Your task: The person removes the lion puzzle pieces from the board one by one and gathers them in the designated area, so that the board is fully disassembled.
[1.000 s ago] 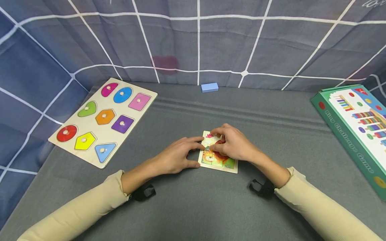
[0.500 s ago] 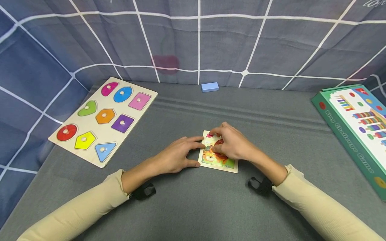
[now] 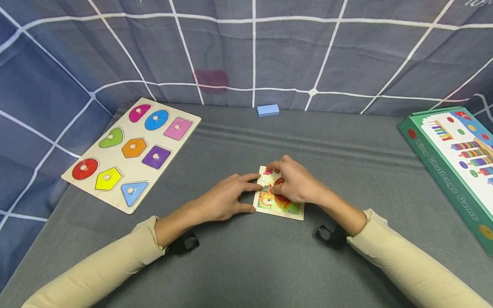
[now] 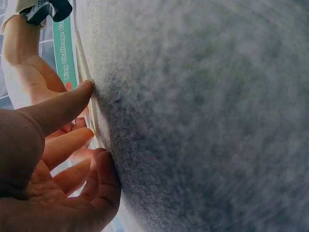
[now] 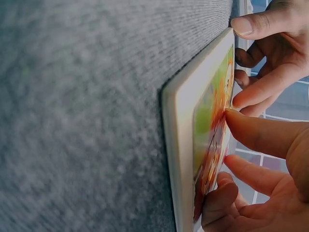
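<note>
A small wooden jigsaw board with a lion picture lies flat on the grey cloth surface. My left hand rests beside the board's left edge, thumb and forefinger straight and touching that edge. My right hand arches over the board's upper left, its curled fingertips and thumb pinching a puzzle piece on the picture. In the right wrist view the thumb presses on the face of the board. In the left wrist view my left thumb touches the board's thin edge.
A wooden shape-peg board with coloured shapes lies at the left. A small blue block sits at the back by the checked cloth backdrop. A green game box lies along the right side.
My right hand has crept slightly left and away from me over the jigsaw board. The left hand and the board have stayed put.
</note>
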Action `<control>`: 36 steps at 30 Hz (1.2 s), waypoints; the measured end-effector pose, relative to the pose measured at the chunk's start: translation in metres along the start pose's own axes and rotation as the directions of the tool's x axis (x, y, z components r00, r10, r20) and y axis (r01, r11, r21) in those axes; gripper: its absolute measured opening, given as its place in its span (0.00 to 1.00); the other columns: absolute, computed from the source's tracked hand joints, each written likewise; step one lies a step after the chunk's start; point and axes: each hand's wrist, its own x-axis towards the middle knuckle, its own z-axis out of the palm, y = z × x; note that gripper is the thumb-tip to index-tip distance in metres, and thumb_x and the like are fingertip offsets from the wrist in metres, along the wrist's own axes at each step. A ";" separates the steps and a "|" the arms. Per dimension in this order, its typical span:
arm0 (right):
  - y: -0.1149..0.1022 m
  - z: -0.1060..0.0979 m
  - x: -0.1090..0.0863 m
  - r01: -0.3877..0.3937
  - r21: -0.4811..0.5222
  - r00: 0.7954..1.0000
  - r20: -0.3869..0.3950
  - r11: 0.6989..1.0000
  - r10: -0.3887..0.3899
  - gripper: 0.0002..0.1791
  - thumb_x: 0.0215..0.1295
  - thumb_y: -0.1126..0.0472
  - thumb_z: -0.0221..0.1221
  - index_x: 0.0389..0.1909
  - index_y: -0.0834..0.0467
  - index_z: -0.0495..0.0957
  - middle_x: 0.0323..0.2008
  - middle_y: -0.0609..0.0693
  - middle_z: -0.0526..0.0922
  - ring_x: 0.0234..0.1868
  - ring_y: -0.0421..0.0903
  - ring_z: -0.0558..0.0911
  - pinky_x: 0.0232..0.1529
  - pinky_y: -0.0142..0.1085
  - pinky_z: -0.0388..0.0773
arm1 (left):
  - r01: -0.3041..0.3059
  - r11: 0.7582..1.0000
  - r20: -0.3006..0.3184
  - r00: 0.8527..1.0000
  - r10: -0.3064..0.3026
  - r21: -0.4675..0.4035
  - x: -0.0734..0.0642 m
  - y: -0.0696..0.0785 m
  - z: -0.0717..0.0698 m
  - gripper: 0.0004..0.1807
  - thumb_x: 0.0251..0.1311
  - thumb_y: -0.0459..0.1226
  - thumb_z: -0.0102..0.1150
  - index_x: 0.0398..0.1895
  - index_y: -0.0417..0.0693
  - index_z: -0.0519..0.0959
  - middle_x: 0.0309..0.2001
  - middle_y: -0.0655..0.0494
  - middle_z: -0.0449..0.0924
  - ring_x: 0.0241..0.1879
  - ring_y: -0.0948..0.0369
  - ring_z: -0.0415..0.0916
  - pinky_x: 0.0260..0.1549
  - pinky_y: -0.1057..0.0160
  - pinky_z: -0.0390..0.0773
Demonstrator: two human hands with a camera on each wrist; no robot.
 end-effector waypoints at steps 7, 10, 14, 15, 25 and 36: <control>0.000 -0.001 0.001 -0.020 0.004 1.000 -0.011 1.000 0.020 0.25 0.58 0.62 0.69 0.56 0.63 0.77 0.46 0.58 0.73 0.39 0.51 0.71 0.40 0.43 0.69 | -0.002 1.000 0.004 1.000 0.002 0.004 0.000 0.001 -0.001 0.30 0.57 0.41 0.71 0.63 0.45 0.77 0.71 0.48 0.64 0.61 0.50 0.68 0.59 0.51 0.66; 0.000 -0.001 0.001 -0.010 -0.003 1.000 -0.018 1.000 0.010 0.25 0.59 0.62 0.69 0.56 0.63 0.76 0.48 0.58 0.73 0.41 0.52 0.72 0.43 0.45 0.70 | -0.005 1.000 0.004 1.000 0.005 0.005 0.000 0.001 -0.001 0.30 0.57 0.41 0.71 0.63 0.45 0.77 0.71 0.48 0.64 0.61 0.50 0.69 0.59 0.51 0.66; -0.001 -0.001 0.002 0.016 -0.017 0.999 -0.033 1.000 -0.017 0.23 0.59 0.63 0.69 0.55 0.64 0.77 0.46 0.57 0.74 0.42 0.51 0.73 0.45 0.46 0.70 | -0.007 1.000 0.004 1.000 0.007 0.009 0.000 0.001 -0.001 0.30 0.57 0.41 0.71 0.63 0.45 0.76 0.71 0.47 0.63 0.60 0.50 0.69 0.59 0.50 0.67; -0.001 -0.001 0.002 0.023 -0.019 0.999 -0.039 1.000 -0.024 0.23 0.58 0.64 0.69 0.54 0.64 0.77 0.45 0.56 0.74 0.42 0.51 0.73 0.45 0.46 0.70 | -0.007 1.000 0.005 1.000 0.007 0.009 0.000 0.000 -0.001 0.30 0.57 0.41 0.71 0.63 0.45 0.76 0.71 0.47 0.63 0.60 0.50 0.69 0.59 0.50 0.67; -0.001 0.000 0.003 0.066 -0.052 0.994 -0.082 0.996 -0.070 0.19 0.59 0.68 0.67 0.52 0.65 0.80 0.38 0.53 0.74 0.35 0.48 0.72 0.38 0.42 0.70 | -0.011 1.000 0.005 1.000 0.011 0.012 0.000 0.000 -0.001 0.30 0.57 0.41 0.71 0.63 0.45 0.77 0.71 0.47 0.64 0.59 0.50 0.70 0.58 0.50 0.67; 0.000 0.002 0.003 0.096 -0.076 0.990 -0.094 0.992 -0.103 0.20 0.61 0.69 0.64 0.55 0.68 0.79 0.39 0.54 0.77 0.34 0.47 0.72 0.39 0.42 0.71 | -0.008 1.000 0.012 1.000 0.008 0.013 0.001 -0.001 -0.001 0.30 0.57 0.41 0.71 0.64 0.45 0.76 0.71 0.47 0.64 0.61 0.50 0.69 0.59 0.50 0.66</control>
